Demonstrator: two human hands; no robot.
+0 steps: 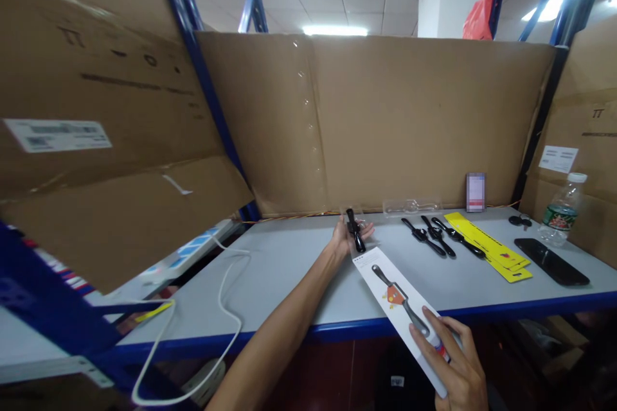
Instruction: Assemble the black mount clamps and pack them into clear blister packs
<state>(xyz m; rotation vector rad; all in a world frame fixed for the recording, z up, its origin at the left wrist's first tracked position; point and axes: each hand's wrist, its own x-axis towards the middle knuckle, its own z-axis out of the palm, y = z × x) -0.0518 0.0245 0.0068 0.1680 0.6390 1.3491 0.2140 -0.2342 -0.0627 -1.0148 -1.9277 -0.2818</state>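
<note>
My left hand [341, 237] is stretched over the shelf, palm up, holding a black spokeshave [355, 231] that lies in a clear plastic tray. Its fingers curl partly round the tray's far side. In my right hand [457, 359] is a slim white box [385, 289] printed with a picture of a spokeshave. The fingers press on the box's lower end, and its upper end reaches close to the tray. Three more black spokeshaves [436, 237] lie to the right on the grey shelf [289, 257].
A clear plastic tray [412, 207] stands at the back. Yellow cards [491, 247], a black phone [552, 261], keys [519, 221], a bottle [559, 212] and a lit phone [475, 192] are on the right. A white cable [224, 295] loops past the left edge, near a power strip [193, 250].
</note>
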